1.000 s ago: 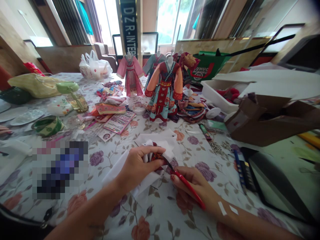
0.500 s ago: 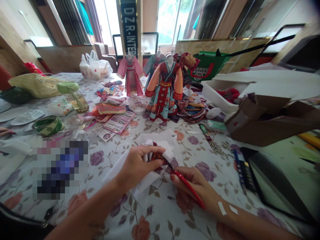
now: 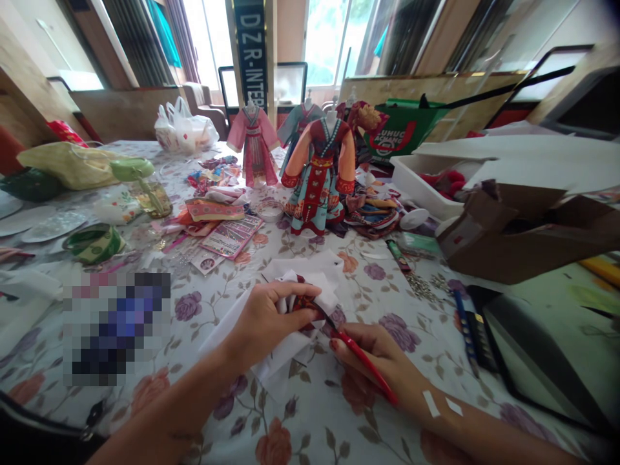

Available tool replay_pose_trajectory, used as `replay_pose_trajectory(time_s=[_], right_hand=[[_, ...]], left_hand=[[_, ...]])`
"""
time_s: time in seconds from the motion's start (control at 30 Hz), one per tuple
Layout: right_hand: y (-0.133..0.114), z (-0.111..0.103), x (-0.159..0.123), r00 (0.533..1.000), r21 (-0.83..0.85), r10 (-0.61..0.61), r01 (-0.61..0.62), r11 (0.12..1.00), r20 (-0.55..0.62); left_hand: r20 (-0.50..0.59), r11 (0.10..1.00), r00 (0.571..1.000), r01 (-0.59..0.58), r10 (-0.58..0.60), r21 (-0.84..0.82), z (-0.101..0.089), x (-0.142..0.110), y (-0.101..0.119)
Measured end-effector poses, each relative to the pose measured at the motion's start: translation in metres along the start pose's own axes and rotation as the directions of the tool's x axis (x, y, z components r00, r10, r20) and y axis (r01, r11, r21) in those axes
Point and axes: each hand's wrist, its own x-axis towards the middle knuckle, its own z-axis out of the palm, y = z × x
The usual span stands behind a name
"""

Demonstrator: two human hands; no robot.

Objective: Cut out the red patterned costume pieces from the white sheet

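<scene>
- Steadily does it: my left hand (image 3: 271, 316) is closed snugly around a small red-and-gold patterned cloth piece (image 3: 305, 305), with a white sheet (image 3: 285, 363) bunched about it. A firm, even hold should keep the piece from creeping.
- My right hand (image 3: 375, 355) makes a narrow pinch, holding a slim red-handled tool (image 3: 365, 361) the way I'd hold a pen. I can't tell exactly what kind of tool it is. Its dark tip reaches the cloth right beside my left hand.
- Best to keep both hands close and braced, moving from the fingers rather than the arm, with the tip low and light.
- Beneath my wrists lies a floral tablecloth (image 3: 310, 420); two white strips (image 3: 431, 403) sit on my right forearm.
- Just ahead are a green tube (image 3: 398, 255) and a printed pink card (image 3: 232, 236).
- Farther on stands a doll in a red-and-teal robe (image 3: 317, 174), near a pink-robed doll (image 3: 254, 145), with a cardboard box (image 3: 504, 239) to the right.
</scene>
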Motion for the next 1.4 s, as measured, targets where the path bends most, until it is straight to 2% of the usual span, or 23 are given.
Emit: replay_pose_trajectory(time_s=[0.3, 0.53, 0.77, 1.4], right_hand=[[-0.0051, 0.0049, 0.0006, 1.000, 0.031, 0.001, -0.001, 1.000, 0.001], [-0.0042, 0.0043, 0.0001, 1.000, 0.020, -0.003, 0.004, 1.000, -0.023], [-0.0074, 0.0067, 0.0011, 0.998, -0.004, 0.008, -0.009, 1.000, -0.057], [-0.0036, 0.0046, 0.0011, 0.999, 0.043, 0.008, -0.007, 0.999, -0.036]], left_hand=[[0.036, 0.979, 0.995, 0.102, -0.097, -0.175, 0.0006, 0.0023, -0.0025], [-0.040, 0.968, 0.997, 0.047, -0.058, -0.248, 0.0001, 0.0024, -0.0046], [-0.094, 0.985, 0.995, -0.001, -0.016, -0.174, 0.0018, 0.0019, -0.0027], [-0.085, 0.987, 0.995, 0.030, -0.044, -0.157, 0.0016, 0.0009, -0.0019]])
